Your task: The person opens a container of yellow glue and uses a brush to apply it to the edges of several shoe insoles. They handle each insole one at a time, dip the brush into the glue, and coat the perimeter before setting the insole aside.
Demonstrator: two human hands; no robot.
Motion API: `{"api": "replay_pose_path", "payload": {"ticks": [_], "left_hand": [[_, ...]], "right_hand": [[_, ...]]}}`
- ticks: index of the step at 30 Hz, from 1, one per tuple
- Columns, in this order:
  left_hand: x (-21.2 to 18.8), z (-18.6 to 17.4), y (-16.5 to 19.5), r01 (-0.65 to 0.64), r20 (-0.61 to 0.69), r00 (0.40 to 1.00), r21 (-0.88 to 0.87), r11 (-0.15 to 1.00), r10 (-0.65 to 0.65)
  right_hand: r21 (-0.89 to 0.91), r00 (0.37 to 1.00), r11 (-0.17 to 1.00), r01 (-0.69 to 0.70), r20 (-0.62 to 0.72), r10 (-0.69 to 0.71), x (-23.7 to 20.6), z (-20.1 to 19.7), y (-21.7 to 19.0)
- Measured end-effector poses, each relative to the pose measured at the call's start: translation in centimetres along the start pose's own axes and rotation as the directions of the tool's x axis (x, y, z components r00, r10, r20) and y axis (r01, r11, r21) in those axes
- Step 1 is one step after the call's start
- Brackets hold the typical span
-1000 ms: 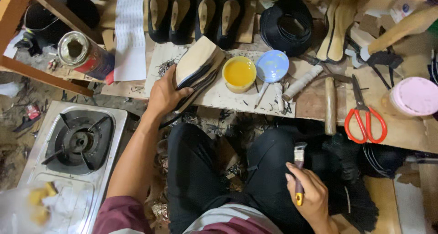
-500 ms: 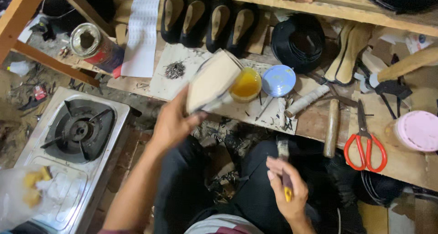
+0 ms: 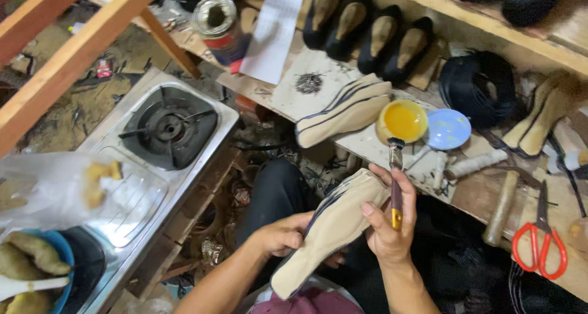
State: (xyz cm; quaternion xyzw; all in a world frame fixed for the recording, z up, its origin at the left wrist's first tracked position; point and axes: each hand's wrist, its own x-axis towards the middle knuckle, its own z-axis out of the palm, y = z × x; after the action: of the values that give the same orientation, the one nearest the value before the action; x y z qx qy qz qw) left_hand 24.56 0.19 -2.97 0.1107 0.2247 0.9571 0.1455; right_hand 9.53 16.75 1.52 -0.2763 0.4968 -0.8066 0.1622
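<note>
- My left hand (image 3: 283, 235) grips the beige sole (image 3: 331, 231) from its left edge, about mid-length, fingers curled under it and thumb on top
- The sole sits over my lap, between my two hands, with its pale face turned up toward me
- Its long axis runs on a slant: the rounded near end lies low and left, close to my body, and the far end points up and right toward the bench (image 3: 367, 145)
- My right hand (image 3: 389, 225) is closed on the brush (image 3: 396, 185), whose yellow-tipped handle sits in my palm and whose shaft points away from me
- That right hand lies against the sole's upper right edge, fingertips touching it, so it is the nearer hand to the far end; the left is nearer the middle and the near end
- The bristle end of the brush reaches just to the rim of the glue cup (image 3: 402, 121), which stands beyond the sole's far end
- So the cup lies straight ahead of my right hand, and the sole's face lies just left of and below the brush
- A second sole pair (image 3: 343, 112) lies on the bench to the left of the cup, well apart from my hands
</note>
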Motion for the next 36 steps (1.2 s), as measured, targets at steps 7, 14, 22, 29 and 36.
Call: {"api": "replay_pose_path", "payload": {"ticks": [7, 14, 22, 29, 36], "left_hand": [[-3.1, -2.6, -1.4, -0.049, -0.006, 0.999, 0.059, 0.997, 0.050], [-4.6, -1.1, 0.5, -0.122, -0.348, 0.911, 0.285, 0.951, 0.221], [-5.1, -1.9, -1.9, -0.296, -0.399, 0.853, 0.159, 0.942, 0.335], [-1.6, -0.7, -4.1, -0.209, -0.437, 0.854, 0.211, 0.955, 0.283], [0.7, 0.8, -3.7, -0.120, -0.491, 0.849, 0.177, 0.977, 0.193]], "right_hand": [[-0.174, 0.985, 0.983, -0.056, 0.152, 0.083, 1.8, 3.3, 2.4], [-0.452, 0.999, 0.891, 0.034, 0.019, -0.028, 2.8, 1.0, 3.3], [-0.208, 0.981, 0.977, -0.057, -0.195, 0.015, 2.8, -6.5, -0.9], [-0.010, 0.955, 0.991, -0.136, -0.268, 0.128, 2.3, -10.0, -2.5], [-0.073, 0.960, 0.994, -0.078, -0.274, 0.055, 5.6, -13.3, -2.5]]}}
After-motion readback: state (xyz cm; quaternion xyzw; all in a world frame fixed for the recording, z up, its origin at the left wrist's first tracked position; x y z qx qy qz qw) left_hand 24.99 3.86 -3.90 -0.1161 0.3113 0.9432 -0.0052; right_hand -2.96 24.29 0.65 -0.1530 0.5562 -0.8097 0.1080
